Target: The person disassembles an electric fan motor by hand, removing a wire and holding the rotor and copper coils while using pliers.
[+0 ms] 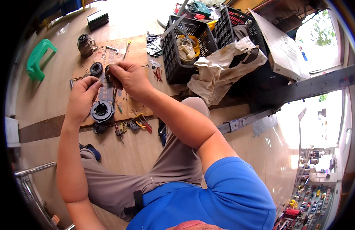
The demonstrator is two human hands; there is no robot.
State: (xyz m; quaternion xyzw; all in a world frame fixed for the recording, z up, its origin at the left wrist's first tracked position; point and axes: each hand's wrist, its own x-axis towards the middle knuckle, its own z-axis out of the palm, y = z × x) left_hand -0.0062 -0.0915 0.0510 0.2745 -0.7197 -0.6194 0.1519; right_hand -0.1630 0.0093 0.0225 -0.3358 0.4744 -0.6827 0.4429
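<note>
My right hand (132, 79) pinches a small dark part (107, 71) between thumb and fingers, above a cardboard sheet (136, 48) on the floor. Close by on the left, my left hand (79, 97) has thumb and forefinger pressed together; whatever is between them is too small to make out. Just beyond the fingertips lies a black ring-shaped part (96, 68). A larger round black housing (102, 111) with a hollow centre rests to the right of my left wrist. Between the hands and beneath them, parts are partly hidden.
On the cardboard lie a dark motor-like part (84, 45), a long thin screwdriver (127, 46) and yellow-handled pliers (140, 123). Black plastic crates (173, 71) with a cloth (216, 71) stand at right. A green stool (41, 57) is at left, a metal beam (242, 122) at right.
</note>
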